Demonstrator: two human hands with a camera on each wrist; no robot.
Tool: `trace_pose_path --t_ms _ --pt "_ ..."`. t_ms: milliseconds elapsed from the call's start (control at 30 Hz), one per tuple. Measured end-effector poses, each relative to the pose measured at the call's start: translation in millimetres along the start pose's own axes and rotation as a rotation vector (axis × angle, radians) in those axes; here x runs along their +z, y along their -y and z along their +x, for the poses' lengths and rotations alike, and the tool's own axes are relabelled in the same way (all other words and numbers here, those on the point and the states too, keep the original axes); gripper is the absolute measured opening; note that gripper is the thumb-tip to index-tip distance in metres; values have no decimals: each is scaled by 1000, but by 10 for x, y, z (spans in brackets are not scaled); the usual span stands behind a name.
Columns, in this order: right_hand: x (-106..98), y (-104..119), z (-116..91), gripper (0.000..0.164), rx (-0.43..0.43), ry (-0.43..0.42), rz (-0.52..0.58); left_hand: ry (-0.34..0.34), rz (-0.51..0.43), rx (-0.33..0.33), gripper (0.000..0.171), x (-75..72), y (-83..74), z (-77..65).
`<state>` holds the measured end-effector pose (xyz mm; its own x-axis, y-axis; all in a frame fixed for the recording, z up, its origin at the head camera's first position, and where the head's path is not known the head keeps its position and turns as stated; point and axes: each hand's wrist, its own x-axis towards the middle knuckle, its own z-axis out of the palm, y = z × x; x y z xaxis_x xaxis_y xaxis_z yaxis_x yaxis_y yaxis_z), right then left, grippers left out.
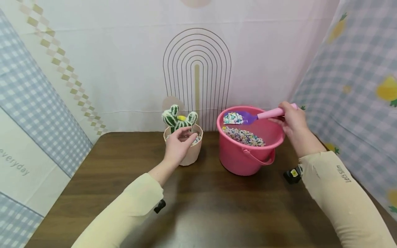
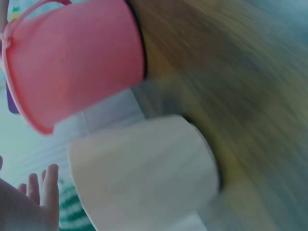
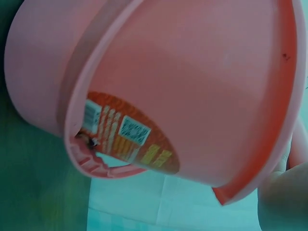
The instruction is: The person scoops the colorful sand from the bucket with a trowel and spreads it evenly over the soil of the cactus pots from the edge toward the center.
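My right hand (image 1: pixel 293 119) grips the pink handle of a toy shovel (image 1: pixel 249 117). Its purple blade is loaded with small white and teal pebbles and is over the pink bucket (image 1: pixel 232 156). Inside the bucket lies a heap of multicoloured pebbles (image 1: pixel 243 136). My left hand (image 1: pixel 178 144) is at the front of the beige flower pot (image 1: pixel 190 157), fingers apart and softly bent, in front of a green knitted cactus (image 1: pixel 170 119). Pebbles show around the cactus base. In the left wrist view, the fingers (image 2: pixel 50 190) extend beside the pot's rim.
The pot and bucket stand side by side at the back of a dark wooden table (image 1: pixel 192 213), close to a white printed cloth (image 1: pixel 124 69). A checked cloth (image 1: pixel 356 103) hangs on the right. The bucket's carrying handle (image 1: pixel 262 162) hangs down at its front.
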<state>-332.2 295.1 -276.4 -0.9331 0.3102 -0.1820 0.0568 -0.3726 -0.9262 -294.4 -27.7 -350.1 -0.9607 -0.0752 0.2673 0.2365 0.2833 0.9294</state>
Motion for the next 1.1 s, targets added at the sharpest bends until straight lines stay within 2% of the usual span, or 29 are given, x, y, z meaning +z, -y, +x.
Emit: trace_pose_path --t_ms 100,267,367,500,733,900,1100 --pt "-30 -13 -46 15 23 30 33 -40 35 -11 36 -122 70 -68" --pt "66 -19 -41 19 24 13 62 -91 74 -39 37 -294 216 -46" --pt "148 -48 -22 20 17 2 40 -130 98 -69 43 -360 315 -11" --pt "235 -99 1 18 -3 28 25 -170 122 -125 51 -393 427 41" --pt "325 -185 34 17 -18 27 -8 -104 111 -193 58 -317 564 55" --pt "360 -222 41 15 -10 47 7 -97 98 -207 56 -288 544 88" --pt "407 -248 32 14 -19 50 -17 -89 95 -249 47 -329 543 137"
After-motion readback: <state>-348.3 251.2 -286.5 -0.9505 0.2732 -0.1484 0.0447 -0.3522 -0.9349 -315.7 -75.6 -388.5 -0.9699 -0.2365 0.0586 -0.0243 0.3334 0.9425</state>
